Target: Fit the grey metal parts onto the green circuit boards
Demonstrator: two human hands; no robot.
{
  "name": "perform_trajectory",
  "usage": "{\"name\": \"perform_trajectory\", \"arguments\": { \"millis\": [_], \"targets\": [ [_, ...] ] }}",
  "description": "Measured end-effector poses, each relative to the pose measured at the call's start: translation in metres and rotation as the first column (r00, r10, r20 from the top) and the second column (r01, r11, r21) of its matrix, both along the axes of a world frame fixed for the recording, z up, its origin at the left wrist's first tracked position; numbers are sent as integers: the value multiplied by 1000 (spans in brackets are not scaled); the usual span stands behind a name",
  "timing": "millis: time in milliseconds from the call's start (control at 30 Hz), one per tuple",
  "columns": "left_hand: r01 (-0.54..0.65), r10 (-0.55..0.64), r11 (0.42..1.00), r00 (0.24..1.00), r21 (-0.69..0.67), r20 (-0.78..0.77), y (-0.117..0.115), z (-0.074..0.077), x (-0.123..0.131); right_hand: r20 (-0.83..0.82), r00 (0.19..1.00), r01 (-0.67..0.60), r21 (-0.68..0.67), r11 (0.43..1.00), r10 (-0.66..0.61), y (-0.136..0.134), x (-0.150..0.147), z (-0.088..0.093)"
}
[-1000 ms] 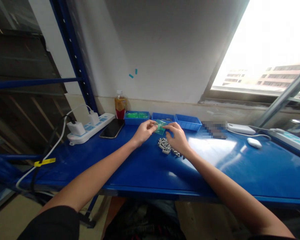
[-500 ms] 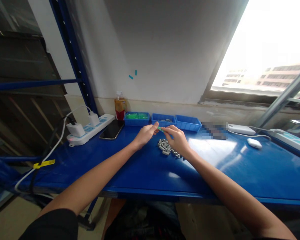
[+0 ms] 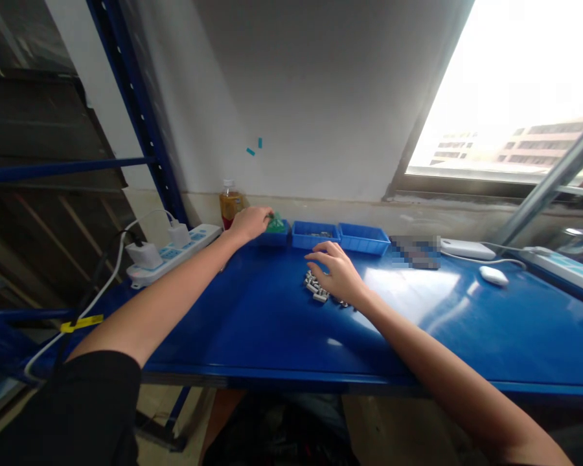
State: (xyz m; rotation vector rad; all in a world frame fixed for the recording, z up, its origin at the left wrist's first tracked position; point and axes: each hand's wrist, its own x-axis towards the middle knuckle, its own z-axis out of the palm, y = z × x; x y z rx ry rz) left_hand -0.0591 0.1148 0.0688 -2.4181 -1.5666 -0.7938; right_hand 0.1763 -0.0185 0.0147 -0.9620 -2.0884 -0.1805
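Observation:
My left hand (image 3: 251, 223) reaches over the left blue bin (image 3: 278, 240), its fingertips closed on a crinkled green plastic bag (image 3: 276, 224) that rises from the bin. Some of its fingers are hidden behind the hand. My right hand (image 3: 339, 272) hovers over a pile of small silvery metal cylinders (image 3: 315, 287), thumb and fingers apart and nothing between them. Part of the pile is covered by this hand. Just behind it, the middle blue bin (image 3: 301, 241) holds small metal pieces.
A third blue bin (image 3: 364, 242) stands at the right of the row. A bottle of amber drink (image 3: 229, 204) is behind my left hand. The white power strip (image 3: 199, 243) lies to the left. At right are a white earbud case (image 3: 493, 276) and a white charger (image 3: 466, 250).
My left hand has moved left and back from the middle to the green bag in the bin. My right hand has opened; the small green piece between both hands is out of sight.

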Motion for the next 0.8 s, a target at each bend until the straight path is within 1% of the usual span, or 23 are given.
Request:
{"name": "perform_trajectory", "arguments": {
  "millis": [100,200,267,367,433,500,533,567,600,633,667,700,733,767,800],
  "targets": [
    [-6,7,1000,999,14,-45,9,-4,5,-10,1000,20,-8,1000,-20,2,5,1],
    [6,-15,997,994,-80,-109,13,-14,11,-13,999,41,-8,999,-41,2,7,5],
    [-12,-9,989,990,-145,-142,16,-20,13,-9,998,63,-13,998,-63,2,9,7],
    [-46,21,984,989,-170,-146,18,-26,13,52,994,96,-69,993,-93,3,13,10],
    [-81,57,983,988,-166,-144,14,-29,15,160,984,105,-148,983,-81,4,21,10],
    [-111,96,986,988,-124,-121,3,-34,20,269,962,110,-248,963,-41,6,30,9],
    [-120,110,989,989,-92,-102,-5,-38,23,304,952,117,-295,948,-23,8,36,8],
    [-98,98,995,994,-10,-46,-14,-43,27,325,945,132,-334,933,-17,9,41,7],
    [-46,47,998,999,34,-8,-25,-47,32,339,940,154,-363,919,-24,11,45,6],
    [39,-39,999,999,36,11,-35,-52,36,352,935,182,-384,905,-39,13,49,5],
    [175,-175,984,985,-20,-1,-46,-56,40,370,927,213,-399,892,-56,14,52,5],
    [346,-352,930,936,-121,-29,-55,-59,43,394,917,243,-414,877,-68,15,53,5],
    [482,-502,849,863,-215,-47,-64,-60,46,422,904,266,-431,862,-68,15,53,5],
    [552,-580,793,814,-259,-42,-72,-61,47,451,891,283,-450,847,-58,15,52,5],
    [584,-614,765,789,-273,-33,-78,-61,48,476,878,293,-469,833,-41,15,51,6]
  ]
}}
